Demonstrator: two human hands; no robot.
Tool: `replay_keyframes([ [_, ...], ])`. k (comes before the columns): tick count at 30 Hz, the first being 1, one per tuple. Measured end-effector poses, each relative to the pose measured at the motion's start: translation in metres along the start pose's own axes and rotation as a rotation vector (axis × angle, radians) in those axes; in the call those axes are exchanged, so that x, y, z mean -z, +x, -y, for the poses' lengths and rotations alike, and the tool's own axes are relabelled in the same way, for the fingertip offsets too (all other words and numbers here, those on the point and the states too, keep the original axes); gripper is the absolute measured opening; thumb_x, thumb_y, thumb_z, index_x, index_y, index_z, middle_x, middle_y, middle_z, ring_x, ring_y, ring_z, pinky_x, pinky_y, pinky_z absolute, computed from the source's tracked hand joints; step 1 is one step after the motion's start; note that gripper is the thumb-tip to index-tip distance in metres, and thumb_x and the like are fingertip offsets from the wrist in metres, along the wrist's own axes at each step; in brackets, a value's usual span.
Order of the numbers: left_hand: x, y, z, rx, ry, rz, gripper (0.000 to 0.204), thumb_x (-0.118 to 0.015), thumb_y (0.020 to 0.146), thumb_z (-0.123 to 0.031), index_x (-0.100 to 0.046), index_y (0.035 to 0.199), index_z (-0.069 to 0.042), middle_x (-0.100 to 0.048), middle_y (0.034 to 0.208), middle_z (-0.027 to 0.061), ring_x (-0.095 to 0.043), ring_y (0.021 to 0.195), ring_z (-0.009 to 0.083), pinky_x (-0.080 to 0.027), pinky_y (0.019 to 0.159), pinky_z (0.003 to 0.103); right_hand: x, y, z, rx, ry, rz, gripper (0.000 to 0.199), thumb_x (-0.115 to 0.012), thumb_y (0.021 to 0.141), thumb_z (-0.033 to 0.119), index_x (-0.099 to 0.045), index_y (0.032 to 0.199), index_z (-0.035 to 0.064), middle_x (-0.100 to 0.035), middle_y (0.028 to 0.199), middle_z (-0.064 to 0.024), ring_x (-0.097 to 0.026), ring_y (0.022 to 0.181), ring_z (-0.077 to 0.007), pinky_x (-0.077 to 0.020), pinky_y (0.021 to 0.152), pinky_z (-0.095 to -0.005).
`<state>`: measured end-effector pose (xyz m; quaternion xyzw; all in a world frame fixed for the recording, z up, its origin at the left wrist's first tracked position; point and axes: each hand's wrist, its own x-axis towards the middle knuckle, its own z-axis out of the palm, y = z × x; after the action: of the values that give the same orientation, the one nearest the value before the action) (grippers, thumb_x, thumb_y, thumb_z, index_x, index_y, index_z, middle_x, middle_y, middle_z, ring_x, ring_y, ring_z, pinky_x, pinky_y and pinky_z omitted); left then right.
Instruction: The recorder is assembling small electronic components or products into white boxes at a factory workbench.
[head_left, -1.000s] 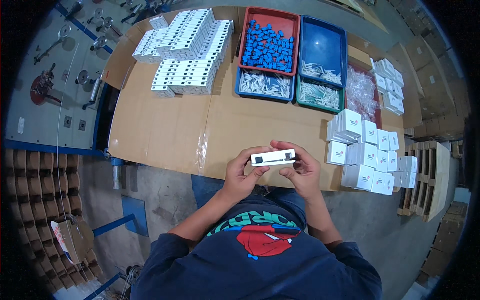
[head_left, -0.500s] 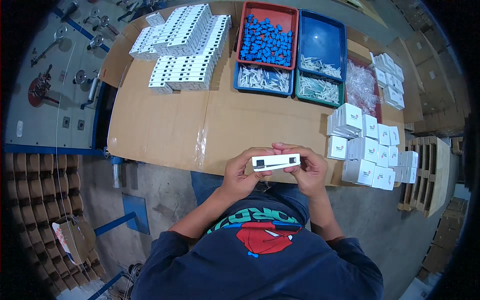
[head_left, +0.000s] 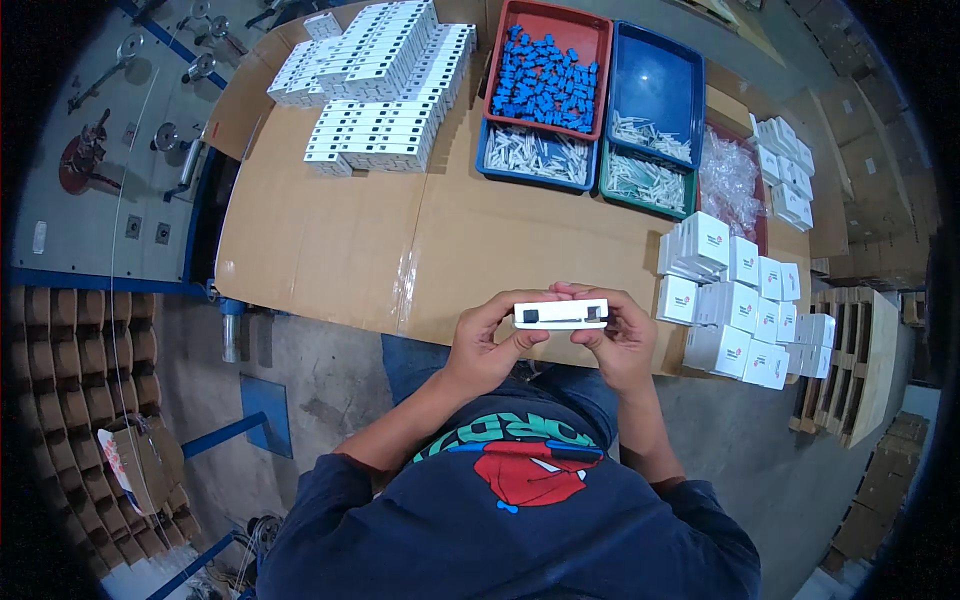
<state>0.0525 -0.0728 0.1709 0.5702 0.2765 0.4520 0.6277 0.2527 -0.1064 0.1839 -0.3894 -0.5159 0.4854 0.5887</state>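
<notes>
A white, flat rectangular plastic case (head_left: pixel 560 322) is held level over the table's near edge, its narrow side turned up toward me. That side shows a dark square opening near each end and a thin seam between them. My left hand (head_left: pixel 490 338) grips its left end, thumb below and fingers behind. At the other end, my right hand (head_left: pixel 622 345) holds it the same way. The fingertips of both hands meet behind the case, where they are partly hidden.
Stacked white cases (head_left: pixel 385 130) stand at the table's far left. A red tray (head_left: pixel 603 70) of blue parts and a blue tray (head_left: pixel 655 90) with white sticks sit at the back. White boxes (head_left: pixel 722 345) are piled on the right beside a tray of clear plastic bags (head_left: pixel 730 180).
The case has come level, and the slanted gap along its side has narrowed to a thin seam. Both hands keep their hold; the view has shifted slightly.
</notes>
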Motion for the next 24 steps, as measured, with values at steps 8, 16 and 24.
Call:
replay_keyframes([
  [8, -0.003, 0.000, -0.001, 0.026, 0.032, -0.021, 0.037, -0.074, 0.095, -0.011, -0.060, 0.127, 0.002, -0.069, 0.122, 0.0124, -0.065, 0.115, 0.0197, -0.050, 0.101, 0.034, -0.003, -0.002, -0.004, 0.038, -0.072, -0.045, 0.037, -0.078, 0.089, 0.007, -0.062, 0.120, -0.0054, -0.071, 0.121, -0.0232, -0.069, 0.115, -0.0297, -0.0550, 0.099, -0.0397],
  [16, -0.006, 0.004, 0.002, 0.068, -0.021, -0.073, 0.034, -0.072, 0.096, -0.006, -0.062, 0.127, 0.001, -0.071, 0.114, 0.0087, -0.066, 0.106, 0.0143, -0.052, 0.094, 0.029, -0.002, -0.005, -0.010, -0.017, -0.040, -0.083, 0.036, -0.075, 0.093, 0.010, -0.062, 0.121, -0.0060, -0.071, 0.122, -0.0213, -0.069, 0.112, -0.0250, -0.0556, 0.098, -0.0368],
  [24, -0.002, 0.018, 0.002, 0.231, -0.210, -0.224, 0.039, -0.070, 0.098, -0.009, -0.057, 0.133, 0.001, -0.068, 0.119, 0.0082, -0.064, 0.110, 0.0142, -0.052, 0.097, 0.030, 0.006, 0.002, -0.013, -0.421, -0.017, 0.047, 0.040, -0.073, 0.094, 0.003, -0.057, 0.129, -0.0052, -0.071, 0.117, -0.0118, -0.068, 0.109, -0.0187, -0.0549, 0.097, -0.0325],
])
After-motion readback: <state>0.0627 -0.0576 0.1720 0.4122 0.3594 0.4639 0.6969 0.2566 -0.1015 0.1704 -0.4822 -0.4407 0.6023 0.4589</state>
